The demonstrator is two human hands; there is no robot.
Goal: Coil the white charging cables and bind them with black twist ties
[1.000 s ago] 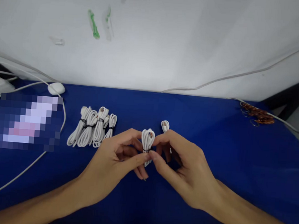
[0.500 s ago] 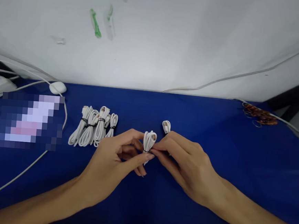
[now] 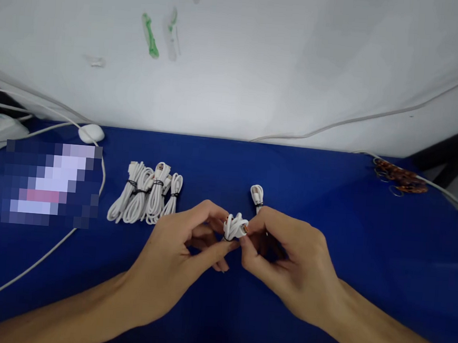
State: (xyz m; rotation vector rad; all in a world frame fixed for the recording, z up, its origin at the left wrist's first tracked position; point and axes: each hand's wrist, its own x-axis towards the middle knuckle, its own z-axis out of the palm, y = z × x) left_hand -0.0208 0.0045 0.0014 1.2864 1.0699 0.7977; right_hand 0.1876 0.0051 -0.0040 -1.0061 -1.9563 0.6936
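A coiled white USB cable (image 3: 234,228) with a dark tie round it is held between my two hands at the centre. My left hand (image 3: 186,242) pinches the bundle near its tie, thumb in front. With thumb and forefinger, my right hand (image 3: 291,261) grips a connector end of the same cable, whose metal tip shows. Just beyond the right hand lies another tied white cable (image 3: 257,196), its lower part hidden by the fingers. Several tied white cables (image 3: 134,196) lie side by side left of the left hand.
The blue tabletop (image 3: 340,217) meets a pale wall (image 3: 261,63). At the left are a white mouse-like object (image 3: 91,133), loose white wires and a pixelated patch (image 3: 53,184). Brown coiled pieces (image 3: 401,176) lie at the far right beside a cable.
My right fingers have moved from beside the tie up to the connector end. The held bundle has tilted to the right and its connector now sticks out toward the right hand.
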